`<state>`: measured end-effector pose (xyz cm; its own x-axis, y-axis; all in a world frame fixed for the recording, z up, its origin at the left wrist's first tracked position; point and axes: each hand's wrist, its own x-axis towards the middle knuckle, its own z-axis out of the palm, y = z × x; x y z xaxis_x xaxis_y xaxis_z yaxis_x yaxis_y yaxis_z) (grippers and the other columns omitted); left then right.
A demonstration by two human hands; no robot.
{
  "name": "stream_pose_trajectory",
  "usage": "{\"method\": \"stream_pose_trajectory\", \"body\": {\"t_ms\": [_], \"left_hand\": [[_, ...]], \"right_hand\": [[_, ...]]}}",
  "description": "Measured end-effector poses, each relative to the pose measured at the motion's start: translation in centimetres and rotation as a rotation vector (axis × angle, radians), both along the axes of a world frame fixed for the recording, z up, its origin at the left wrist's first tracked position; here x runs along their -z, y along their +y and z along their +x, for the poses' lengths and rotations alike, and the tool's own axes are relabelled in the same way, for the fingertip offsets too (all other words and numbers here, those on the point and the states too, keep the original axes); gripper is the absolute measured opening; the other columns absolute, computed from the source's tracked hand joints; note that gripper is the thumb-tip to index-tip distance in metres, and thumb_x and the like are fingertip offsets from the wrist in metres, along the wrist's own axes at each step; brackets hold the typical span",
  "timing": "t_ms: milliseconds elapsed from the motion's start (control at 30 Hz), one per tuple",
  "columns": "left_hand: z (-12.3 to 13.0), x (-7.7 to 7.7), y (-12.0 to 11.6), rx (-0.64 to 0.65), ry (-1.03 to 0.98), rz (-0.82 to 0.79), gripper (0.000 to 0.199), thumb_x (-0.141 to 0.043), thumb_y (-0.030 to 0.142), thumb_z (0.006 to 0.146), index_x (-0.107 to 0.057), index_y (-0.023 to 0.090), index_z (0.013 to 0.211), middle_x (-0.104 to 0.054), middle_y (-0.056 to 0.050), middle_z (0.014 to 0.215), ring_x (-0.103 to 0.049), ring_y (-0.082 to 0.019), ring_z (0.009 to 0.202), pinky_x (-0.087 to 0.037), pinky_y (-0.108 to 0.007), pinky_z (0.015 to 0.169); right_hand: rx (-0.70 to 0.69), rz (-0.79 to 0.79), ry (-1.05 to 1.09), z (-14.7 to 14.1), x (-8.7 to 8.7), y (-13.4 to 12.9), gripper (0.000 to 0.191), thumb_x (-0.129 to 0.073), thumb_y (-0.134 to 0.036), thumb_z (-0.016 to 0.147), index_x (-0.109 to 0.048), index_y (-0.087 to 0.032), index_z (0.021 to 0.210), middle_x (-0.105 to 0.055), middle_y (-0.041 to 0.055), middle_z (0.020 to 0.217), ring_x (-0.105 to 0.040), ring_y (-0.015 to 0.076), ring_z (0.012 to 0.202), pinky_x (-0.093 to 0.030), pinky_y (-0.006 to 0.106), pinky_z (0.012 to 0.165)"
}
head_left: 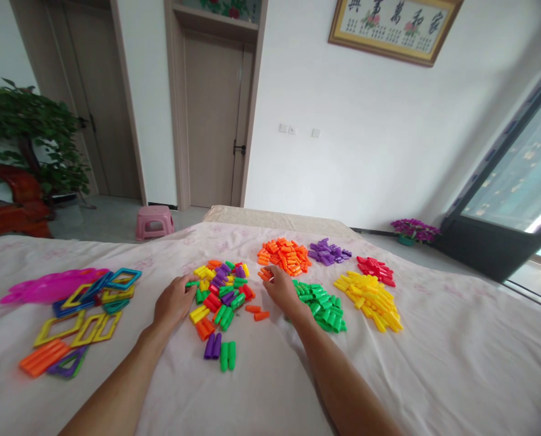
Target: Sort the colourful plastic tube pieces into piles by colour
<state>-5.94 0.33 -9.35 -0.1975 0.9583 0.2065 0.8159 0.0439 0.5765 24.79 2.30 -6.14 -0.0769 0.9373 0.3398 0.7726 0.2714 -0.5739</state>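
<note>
My left hand point(175, 299) is at the left edge of a mixed-colour pile of plastic pieces point(225, 284), its fingers closed on a green piece point(192, 283). My right hand point(281, 288) pinches orange pieces point(265, 274) just in front of the orange pile point(286, 255). Between the hands, two loose orange pieces point(261, 315) lie on the cloth. The green pile point(322, 306) is partly behind my right wrist. Nearer to me, a purple pair point(212, 346) and a green pair point(228, 356) lie side by side.
Purple point(328, 251), red point(375, 270) and yellow point(370, 300) piles sit at the right on the cloth-covered table point(461, 363). At the left are a magenta tray point(52, 286), coloured frames point(95, 327) and larger orange pieces point(44, 357). A pink stool point(154, 222) stands beyond.
</note>
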Motion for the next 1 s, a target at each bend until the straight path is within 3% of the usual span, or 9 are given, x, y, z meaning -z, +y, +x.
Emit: {"method": "stream_pose_trajectory", "body": {"t_ms": [133,233,333,467,633,800,1000], "left_hand": [[0.1,-0.1,-0.1,-0.004,-0.003,0.007,0.034,-0.048,0.031,0.091,-0.07,0.025,0.117,-0.07,-0.005,0.126,-0.066,-0.022,0.112,-0.048,-0.03,0.089],[0.1,-0.2,-0.1,-0.003,-0.007,0.02,0.033,-0.049,0.03,0.091,-0.07,0.026,0.117,-0.071,-0.004,0.125,-0.066,-0.021,0.111,-0.048,-0.029,0.089],[0.0,-0.1,-0.1,0.004,-0.005,0.024,0.034,-0.049,0.03,0.092,-0.069,0.025,0.118,-0.071,-0.005,0.126,-0.066,-0.021,0.112,-0.048,-0.029,0.09],[0.0,-0.1,0.0,0.0,0.008,0.008,0.035,-0.048,0.03,0.092,-0.069,0.025,0.119,-0.07,-0.006,0.126,-0.065,-0.022,0.112,-0.048,-0.03,0.091],[0.0,-0.1,-0.1,-0.005,0.008,0.007,0.036,-0.047,0.032,0.092,-0.069,0.024,0.12,-0.07,-0.006,0.127,-0.065,-0.023,0.112,-0.048,-0.032,0.091],[0.0,-0.1,-0.1,0.001,0.014,-0.001,0.036,-0.047,0.032,0.092,-0.068,0.024,0.12,-0.07,-0.006,0.127,-0.065,-0.024,0.112,-0.048,-0.032,0.09],[-0.1,0.1,0.0,0.001,0.018,0.018,0.034,-0.048,0.032,0.093,-0.069,0.025,0.119,-0.071,-0.006,0.126,-0.066,-0.023,0.112,-0.049,-0.03,0.09]], "right_hand": [[0.146,-0.012,0.168,1.5,-0.7,1.1,0.051,-0.059,-0.012,0.079,-0.065,-0.013,0.13,-0.073,0.0128,0.115,-0.07,0.0237,0.099,-0.053,0.034,0.092],[0.277,0.014,0.432,2.5,-0.8,2.0,0.064,-0.055,-0.015,0.083,-0.049,-0.011,0.146,-0.065,0.0181,0.132,-0.071,0.0227,0.103,-0.056,0.034,0.089],[0.27,0.02,0.544,2.7,-0.7,2.3,0.065,-0.053,-0.014,0.083,-0.048,-0.014,0.147,-0.062,0.0171,0.137,-0.071,0.0209,0.105,-0.057,0.034,0.087],[0.038,-0.044,0.335,1.4,-0.6,1.1,0.044,-0.057,-0.011,0.079,-0.071,-0.018,0.12,-0.075,0.008,0.108,-0.071,0.0192,0.096,-0.056,0.033,0.087],[-0.235,-0.141,-0.046,-1.1,-0.7,-0.7,0.047,-0.071,-0.022,0.077,-0.071,-0.02,0.124,-0.071,0.0082,0.113,-0.066,0.0194,0.094,-0.051,0.029,0.085],[-0.267,-0.141,-0.281,-2.4,-0.6,-1.6,0.036,-0.071,-0.029,0.082,-0.072,-0.023,0.118,-0.066,0.0086,0.113,-0.059,0.0238,0.109,-0.043,0.031,0.092],[-0.177,-0.137,-0.236,-2.6,-0.1,-1.8,0.028,-0.062,-0.021,0.084,-0.07,-0.022,0.112,-0.07,0.0065,0.108,-0.062,0.0202,0.1,-0.044,0.027,0.082]]}}
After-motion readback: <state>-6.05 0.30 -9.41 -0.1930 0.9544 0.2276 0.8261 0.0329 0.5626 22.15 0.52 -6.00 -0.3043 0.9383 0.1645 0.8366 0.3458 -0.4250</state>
